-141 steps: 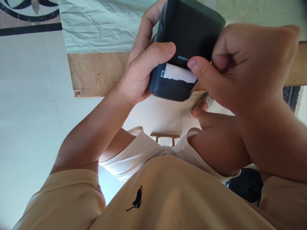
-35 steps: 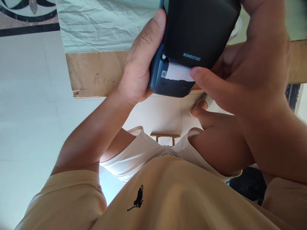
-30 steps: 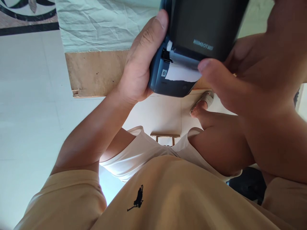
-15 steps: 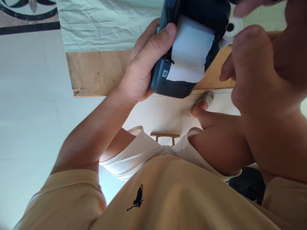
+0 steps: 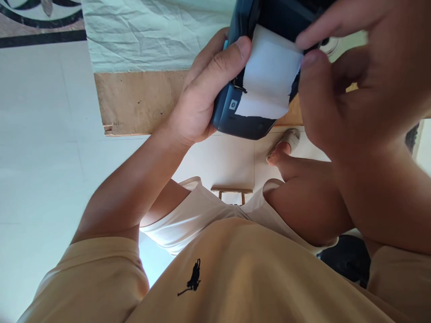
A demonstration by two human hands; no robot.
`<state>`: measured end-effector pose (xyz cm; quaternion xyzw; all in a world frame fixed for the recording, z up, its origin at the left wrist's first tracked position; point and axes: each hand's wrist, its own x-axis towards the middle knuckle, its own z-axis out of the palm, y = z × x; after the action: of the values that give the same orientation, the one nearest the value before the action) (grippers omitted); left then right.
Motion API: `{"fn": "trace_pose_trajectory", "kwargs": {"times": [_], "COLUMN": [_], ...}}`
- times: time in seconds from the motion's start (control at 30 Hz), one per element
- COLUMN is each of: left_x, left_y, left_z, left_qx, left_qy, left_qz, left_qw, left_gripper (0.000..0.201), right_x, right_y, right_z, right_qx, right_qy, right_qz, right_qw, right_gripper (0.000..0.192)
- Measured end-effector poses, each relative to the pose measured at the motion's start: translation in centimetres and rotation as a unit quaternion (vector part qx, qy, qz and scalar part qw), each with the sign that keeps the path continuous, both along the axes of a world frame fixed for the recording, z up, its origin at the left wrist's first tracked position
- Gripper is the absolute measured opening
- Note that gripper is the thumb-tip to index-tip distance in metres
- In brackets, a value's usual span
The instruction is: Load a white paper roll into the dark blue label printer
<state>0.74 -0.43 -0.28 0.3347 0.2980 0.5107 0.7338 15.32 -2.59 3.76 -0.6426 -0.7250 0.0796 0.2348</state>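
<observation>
Left grip (image 5: 202, 101) clasps printer (image 5: 235, 119); right grip (image 5: 340, 85) pinches paper roll (image 5: 269, 76) above table (image 5: 134, 101).

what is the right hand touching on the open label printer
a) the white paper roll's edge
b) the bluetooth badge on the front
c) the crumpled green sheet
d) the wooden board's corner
a: the right hand has finger and thumb at the right edge of the white paper roll seated in the open label printer, which the left hand grips from the other side.

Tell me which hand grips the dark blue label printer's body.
The left hand wraps the dark blue label printer; the right hand only pinches the white paper roll.
</observation>
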Motion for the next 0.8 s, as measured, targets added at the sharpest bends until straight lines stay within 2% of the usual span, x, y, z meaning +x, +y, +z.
{"fn": "trace_pose_trajectory", "kwargs": {"times": [0.07, 0.1, 0.17, 0.23, 0.33, 0.47, 0.53, 0.67, 0.73, 0.8], "left_x": [0.1, 0.1, 0.1, 0.1, 0.1, 0.1, 0.1, 0.1, 0.2, 0.1], "left_y": [0.0, 0.1, 0.2, 0.2, 0.1, -0.2, -0.2, -0.1, -0.1, 0.0], "left_z": [-0.1, -0.1, -0.1, -0.1, 0.1, 0.5, 0.6, 0.4, 0.3, 0.2], "left_qx": [0.069, 0.075, 0.079, 0.081, 0.077, 0.061, 0.064, 0.073, 0.06, 0.048], "left_qy": [-0.015, -0.012, -0.009, -0.003, 0.021, 0.051, 0.048, 0.001, -0.008, -0.001], "left_qz": [0.015, 0.021, 0.018, 0.008, 0.002, 0.02, 0.022, 0.007, 0.004, 0.004], "left_qw": [0.997, 0.997, 0.997, 0.997, 0.997, 0.997, 0.997, 0.997, 0.998, 0.999], "left_gripper": [0.015, 0.016, 0.014, 0.012, 0.011, 0.014, 0.016, 0.016, 0.018, 0.018], "right_x": [-0.5, -0.7, -0.8, -0.6, -0.1, -0.2, -0.4, -0.2, 0.0, 0.3], "right_y": [-0.4, -0.5, -0.6, -0.5, -0.3, 0.1, 0.3, 0.4, 0.4, 0.4], "right_z": [0.0, 0.0, 0.0, 0.2, 0.6, 1.1, 1.2, 1.3, 1.3, 1.1], "right_qx": [0.049, 0.053, 0.015, -0.026, -0.042, -0.078, -0.099, -0.056, -0.063, -0.084], "right_qy": [-0.112, -0.135, -0.163, -0.194, -0.23, -0.252, -0.238, -0.145, -0.102, -0.006], "right_qz": [0.002, -0.02, -0.025, 0.008, 0.05, 0.045, 0.045, 0.062, 0.08, 0.064], "right_qw": [0.992, 0.989, 0.986, 0.981, 0.971, 0.963, 0.965, 0.986, 0.99, 0.994], "right_gripper": [0.038, 0.036, 0.034, 0.039, 0.043, 0.044, 0.045, 0.047, 0.05, 0.054]}}
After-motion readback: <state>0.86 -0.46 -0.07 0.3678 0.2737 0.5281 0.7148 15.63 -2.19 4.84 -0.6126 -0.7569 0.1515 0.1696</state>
